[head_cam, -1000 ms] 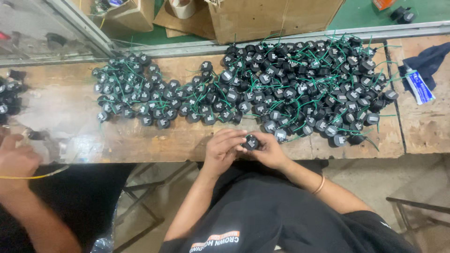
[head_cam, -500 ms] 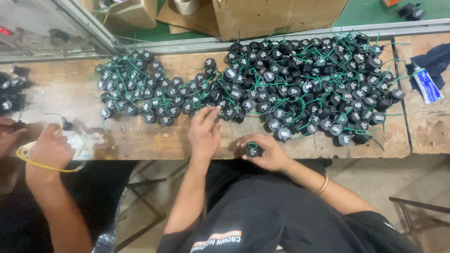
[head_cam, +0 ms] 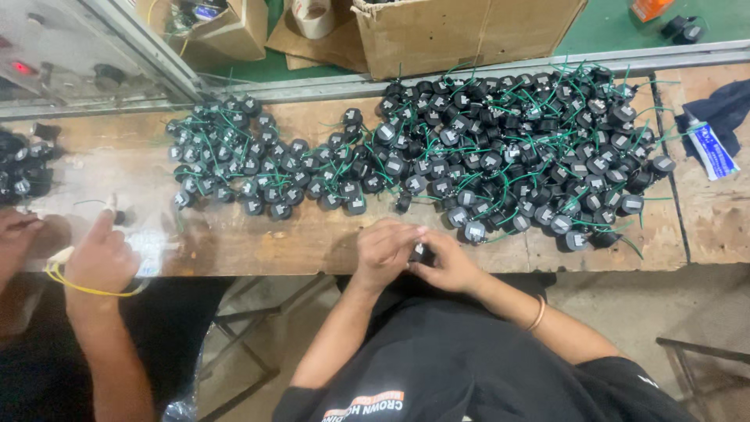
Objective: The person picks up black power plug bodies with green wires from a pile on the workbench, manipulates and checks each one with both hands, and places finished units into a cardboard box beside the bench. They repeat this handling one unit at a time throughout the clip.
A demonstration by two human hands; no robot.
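Observation:
My left hand (head_cam: 383,254) and my right hand (head_cam: 451,264) meet at the near edge of the wooden bench (head_cam: 312,238). Both are closed around one small black part (head_cam: 419,252), which is mostly hidden by my fingers. A thin bracelet is on my right wrist. Just beyond my hands lies a large heap of the same black parts with green wires (head_cam: 516,148). A thinner spread of them (head_cam: 242,168) runs to the left.
A co-worker's hand (head_cam: 101,254) works at the left with a yellow wire (head_cam: 74,283), near more black parts (head_cam: 19,172). A blue cloth (head_cam: 726,105) and a white-and-blue tube (head_cam: 711,150) lie at the right. Cardboard boxes (head_cam: 461,31) stand behind a metal rail (head_cam: 312,84).
Half a second ago my left hand was stretched out to the edge of the heap; it has come back to join my right hand on the part. The co-worker's hand shifted right.

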